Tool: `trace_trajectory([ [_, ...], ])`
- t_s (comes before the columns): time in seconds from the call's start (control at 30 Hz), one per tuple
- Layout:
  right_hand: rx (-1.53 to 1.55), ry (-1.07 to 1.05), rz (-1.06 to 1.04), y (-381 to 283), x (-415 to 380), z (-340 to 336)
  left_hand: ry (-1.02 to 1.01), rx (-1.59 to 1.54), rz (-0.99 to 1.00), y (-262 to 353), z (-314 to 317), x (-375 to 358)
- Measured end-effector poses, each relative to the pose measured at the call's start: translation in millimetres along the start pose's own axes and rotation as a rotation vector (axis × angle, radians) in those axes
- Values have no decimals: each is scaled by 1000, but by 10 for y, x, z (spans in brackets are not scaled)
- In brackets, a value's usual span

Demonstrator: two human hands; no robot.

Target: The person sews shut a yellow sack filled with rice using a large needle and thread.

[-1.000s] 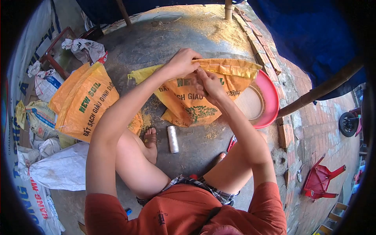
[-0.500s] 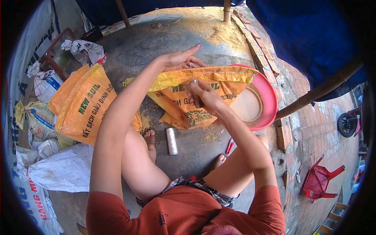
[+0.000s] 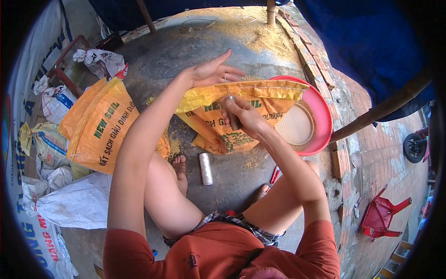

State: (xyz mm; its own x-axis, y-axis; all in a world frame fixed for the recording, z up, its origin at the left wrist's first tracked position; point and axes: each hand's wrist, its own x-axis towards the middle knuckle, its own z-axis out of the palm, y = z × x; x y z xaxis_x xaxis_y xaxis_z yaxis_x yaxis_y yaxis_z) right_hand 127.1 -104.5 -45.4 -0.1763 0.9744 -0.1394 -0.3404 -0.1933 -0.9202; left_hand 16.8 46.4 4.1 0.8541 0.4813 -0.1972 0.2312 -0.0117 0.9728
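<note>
Two orange soil sacks on the concrete: one (image 3: 100,123) lies at my left, the other (image 3: 232,116) stands before me against a red basin (image 3: 320,116). One thread spool (image 3: 205,168) rests by my foot. My left hand (image 3: 211,72) is spread open, fingers splayed, at the sack's top edge. My right hand (image 3: 244,114) is closed around a needle tool (image 3: 233,116) at that edge.

Seated with knees apart, the person extends both bare arms forward. The left hand (image 3: 211,71) is spread open, fingers splayed and palm down; the right hand (image 3: 245,115), just beside it, is curled closed in a grip.
</note>
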Motion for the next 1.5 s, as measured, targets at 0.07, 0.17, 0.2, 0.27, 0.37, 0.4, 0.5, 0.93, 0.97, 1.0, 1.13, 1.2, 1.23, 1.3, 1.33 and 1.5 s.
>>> trace_trajectory([
  [0.07,-40,-20,-38,19,11,-18,-232,-160,-113,43,25,5],
  [0.17,-61,-37,-24,-26,-36,-19,-213,-156,-236,143,23,-47],
  [0.2,-62,-35,-24,-6,-29,-33,-214,-156,-235,128,-8,-40],
  [0.27,-86,-53,-35,52,-11,-74,-154,17,-252,80,-105,-21],
  [0.37,-32,-27,-51,21,-20,-47,-92,137,-251,38,-238,-29],
  [0.4,-30,-27,-52,4,-24,-39,-93,139,-253,45,-293,-55],
  [0.5,22,7,-19,-30,-28,-31,-45,329,-26,100,-381,-173],
  [0.93,249,-71,63,-53,-19,-52,191,487,133,144,-331,-267],
  [0.97,239,-58,62,-54,-23,-48,215,522,127,139,-330,-257],
  [1.0,238,-58,61,-57,-28,-44,239,558,120,146,-317,-256],
  [1.13,227,-47,62,-58,-42,-40,276,694,122,149,-299,-237],
  [1.2,221,-46,63,-56,-41,-40,314,802,134,137,-292,-215],
  [1.23,218,-37,63,-55,-40,-38,313,802,134,142,-297,-220],
  [1.3,216,-27,61,-56,-47,-32,280,731,150,170,-313,-241],
  [1.33,212,-21,63,-63,-55,-26,279,732,150,189,-316,-251],
  [1.5,174,7,82,-67,-56,-11,239,675,203,225,-308,-286],
])
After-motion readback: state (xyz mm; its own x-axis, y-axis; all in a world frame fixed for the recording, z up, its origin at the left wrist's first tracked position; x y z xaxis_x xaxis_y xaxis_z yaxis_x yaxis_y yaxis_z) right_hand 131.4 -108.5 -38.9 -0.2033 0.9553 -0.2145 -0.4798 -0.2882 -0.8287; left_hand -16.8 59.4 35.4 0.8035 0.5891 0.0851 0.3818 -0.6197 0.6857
